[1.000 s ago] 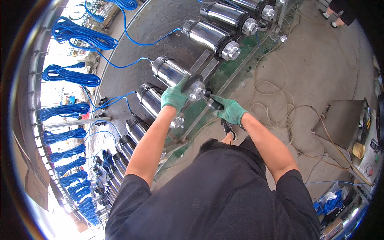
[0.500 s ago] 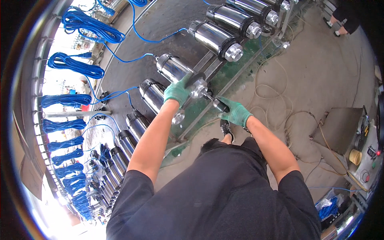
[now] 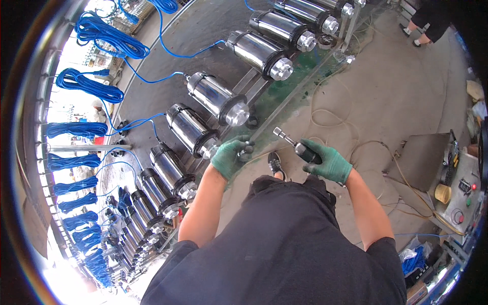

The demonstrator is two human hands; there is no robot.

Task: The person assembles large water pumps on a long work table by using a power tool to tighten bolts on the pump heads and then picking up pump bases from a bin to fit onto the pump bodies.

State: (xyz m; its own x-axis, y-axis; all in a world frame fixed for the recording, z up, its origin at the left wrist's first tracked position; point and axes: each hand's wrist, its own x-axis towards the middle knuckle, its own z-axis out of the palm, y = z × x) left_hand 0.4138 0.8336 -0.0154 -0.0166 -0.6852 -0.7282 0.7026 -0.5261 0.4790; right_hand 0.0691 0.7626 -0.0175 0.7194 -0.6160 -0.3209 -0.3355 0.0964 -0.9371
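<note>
In front of me, my right hand (image 3: 330,161), in a green glove, is closed round a black-handled socket driver (image 3: 306,152). Its bare metal socket points up and left, apart from any cylinder. My left hand (image 3: 229,158), gloved in green too, is closed with its palm turned up. Small shiny metal pieces (image 3: 247,150) show at its fingertips, too small to name. Just beyond this hand is the silver end fitting of a polished steel motor cylinder (image 3: 190,128). Another steel cylinder (image 3: 213,94) lies farther off, with a black collar and a silver end.
Similar cylinders lie in a slanting row on a metal rack (image 3: 250,87). Blue cables run from them to coils (image 3: 99,86) hanging at left. A hose (image 3: 325,119) trails over the floor. At right stand a brown box (image 3: 414,160) and a control panel (image 3: 465,195); another person's legs (image 3: 424,30) show far right.
Both hands have come away from the cylinder. The socket driver has left its end fitting and now points up-left. My left hand has drawn down toward me and turned palm up.
</note>
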